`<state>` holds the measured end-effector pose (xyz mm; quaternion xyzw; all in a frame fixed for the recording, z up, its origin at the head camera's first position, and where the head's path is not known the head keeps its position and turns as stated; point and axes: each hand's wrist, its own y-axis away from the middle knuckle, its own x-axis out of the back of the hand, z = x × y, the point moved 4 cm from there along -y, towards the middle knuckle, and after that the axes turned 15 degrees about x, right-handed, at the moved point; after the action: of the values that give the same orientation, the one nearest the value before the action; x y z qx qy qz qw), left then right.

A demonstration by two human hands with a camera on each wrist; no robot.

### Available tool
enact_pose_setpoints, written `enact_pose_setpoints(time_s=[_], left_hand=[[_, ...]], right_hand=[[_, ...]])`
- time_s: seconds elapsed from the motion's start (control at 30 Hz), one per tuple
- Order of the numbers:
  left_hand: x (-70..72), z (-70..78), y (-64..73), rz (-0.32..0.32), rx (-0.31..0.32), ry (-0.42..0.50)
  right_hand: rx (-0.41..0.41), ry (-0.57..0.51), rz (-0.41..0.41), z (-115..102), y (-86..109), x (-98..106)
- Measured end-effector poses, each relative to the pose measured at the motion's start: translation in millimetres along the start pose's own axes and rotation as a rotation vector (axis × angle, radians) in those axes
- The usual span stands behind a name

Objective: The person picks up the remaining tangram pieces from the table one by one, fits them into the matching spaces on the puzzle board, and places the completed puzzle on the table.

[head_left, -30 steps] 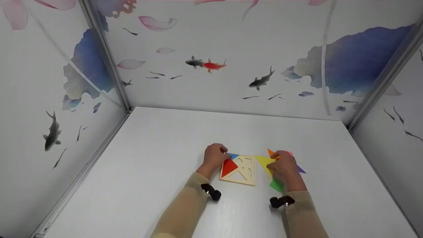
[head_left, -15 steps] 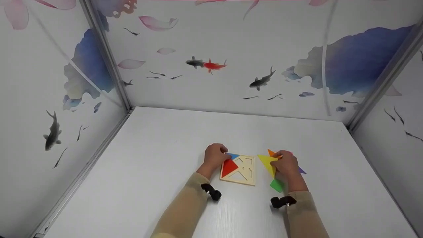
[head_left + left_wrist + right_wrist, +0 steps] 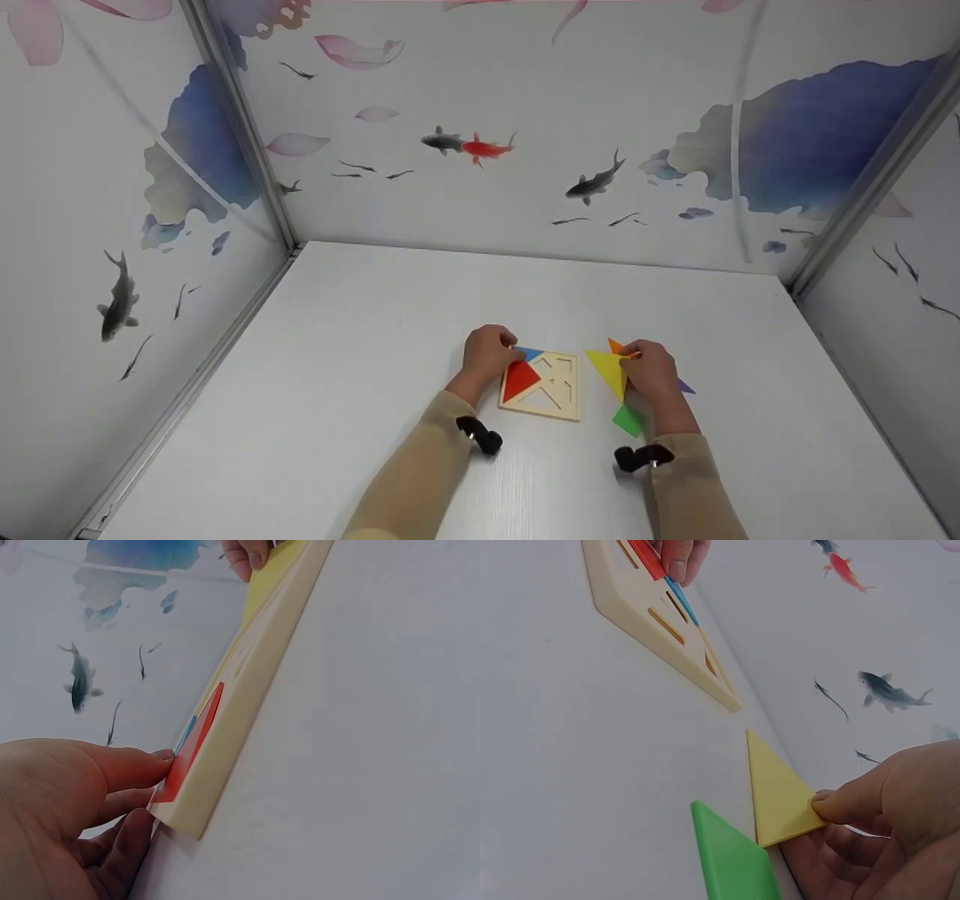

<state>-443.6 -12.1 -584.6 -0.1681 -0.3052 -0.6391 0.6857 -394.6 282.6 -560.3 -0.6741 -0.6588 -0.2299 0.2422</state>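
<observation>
A square wooden tangram board (image 3: pixel 574 390) lies in front of me, with a red triangle (image 3: pixel 519 381) and a blue triangle (image 3: pixel 529 352) set in its left and far part. My left hand (image 3: pixel 486 356) grips the board's far left corner, thumb over the pieces and the other fingers at the edge. To the right of the board, my right hand (image 3: pixel 651 371) pinches a yellow triangle (image 3: pixel 784 799) between thumb and fingers. In the right wrist view, a green piece (image 3: pixel 735 855) lies close to the yellow one's lower corner.
An orange piece (image 3: pixel 615 346) and a purple piece (image 3: pixel 685 386) stick out from behind the right hand. White table (image 3: pixel 375 375) surrounds the board. Upright panels (image 3: pixel 510 202) printed with fish stand at the back and both sides.
My right hand has shifted slightly right with the yellow triangle, away from the board. The pink piece seen behind it earlier is hidden now. The left hand and board have stayed put.
</observation>
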Motion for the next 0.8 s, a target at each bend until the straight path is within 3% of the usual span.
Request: enact_pose_setpoints(time_s=[0.43,0.8], left_hand=[[0.3,0.6,1.7,-0.012,0.025,0.005],[1.1,1.6,3.2,-0.004,0.01,-0.005]], right_hand=[[0.01,-0.002,0.004,1.6,-0.8,-1.0],[0.017,-0.012,0.013,-0.5,0.3,-0.3]])
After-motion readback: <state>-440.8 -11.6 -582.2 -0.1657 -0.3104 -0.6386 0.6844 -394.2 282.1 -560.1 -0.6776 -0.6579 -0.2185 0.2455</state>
